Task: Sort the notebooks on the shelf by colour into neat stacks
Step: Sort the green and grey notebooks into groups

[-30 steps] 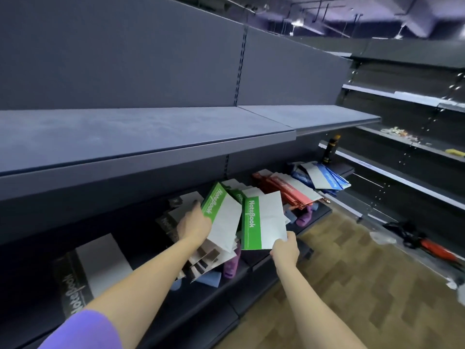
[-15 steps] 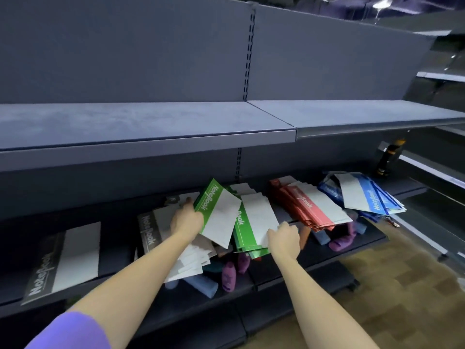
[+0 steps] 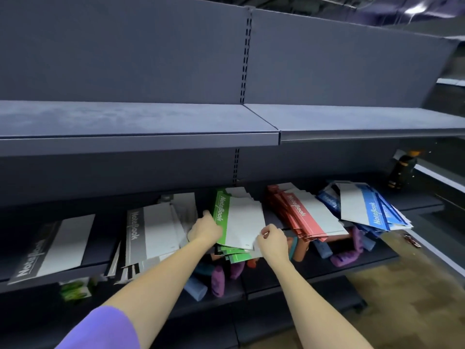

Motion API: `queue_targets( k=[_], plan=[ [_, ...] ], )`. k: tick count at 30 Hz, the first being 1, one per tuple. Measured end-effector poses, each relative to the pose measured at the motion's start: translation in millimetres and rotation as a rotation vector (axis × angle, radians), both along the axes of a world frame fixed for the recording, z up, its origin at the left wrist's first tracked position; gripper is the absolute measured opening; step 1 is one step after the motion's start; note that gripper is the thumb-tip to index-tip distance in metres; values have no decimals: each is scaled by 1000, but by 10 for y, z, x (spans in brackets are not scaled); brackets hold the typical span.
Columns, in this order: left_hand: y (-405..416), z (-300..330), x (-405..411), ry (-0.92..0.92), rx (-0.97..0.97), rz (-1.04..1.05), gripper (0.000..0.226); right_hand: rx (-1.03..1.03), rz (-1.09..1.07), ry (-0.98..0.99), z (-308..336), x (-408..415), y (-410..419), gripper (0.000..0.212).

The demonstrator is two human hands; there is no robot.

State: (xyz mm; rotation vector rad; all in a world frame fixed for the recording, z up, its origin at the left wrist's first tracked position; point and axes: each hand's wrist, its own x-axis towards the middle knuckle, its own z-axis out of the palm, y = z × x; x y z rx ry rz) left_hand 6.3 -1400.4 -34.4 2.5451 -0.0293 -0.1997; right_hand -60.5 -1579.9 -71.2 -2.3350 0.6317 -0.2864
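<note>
squaring the green stack is the step in hand, as i judge it. the left hand lies against the stack's left edge, by the green spine band; its fingers look fairly straight, pressing rather than gripping, though the far side of the hand is hidden. the right hand has its fingers curled at the near right corner of the top notebook and seems to pinch that corner.

the green stack sits mid-shelf, fanned, with lower copies poking out at the front. to its left lies a grey stack, also fanned, and further left a single black notebook. to the right a red stack and then a blue stack, both splayed and overhanging the front edge. the colours look already grouped; neatness is what remains.

to do this well, i would keep the left palm flat as a stop along the spines and use the right hand to push the loose corners back, not lift them. tap the front edges flush in one go. the covers look slick and thin, so a light squeeze from both sides should stop them sliding. below, coloured rolls lie on the lower shelf; a copy slipping off the front would land among them.
</note>
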Motion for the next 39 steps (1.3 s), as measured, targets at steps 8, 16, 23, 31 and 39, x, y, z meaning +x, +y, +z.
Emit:
queue_targets(
  k=[8, 16, 23, 31, 39],
  plan=[
    [-228, -104, -31, -73, 249, -68, 40, -24, 39, -14, 12, 15, -90, 12],
    [104, -68, -46, -134, 68, -162, 56, -15, 101, 16, 206, 14, 58, 19],
    [845, -32, -91, -174, 73, -263, 47, 34, 149, -11, 236, -41, 818, 27],
    [2329, 63, -370, -279, 150, -225, 36, 51, 340, -15, 293, -116, 2282, 44],
    [3925, -43, -821, -303, 198, -74, 40, -28, 563, 3, 225, -277, 3852, 49]
  ],
)
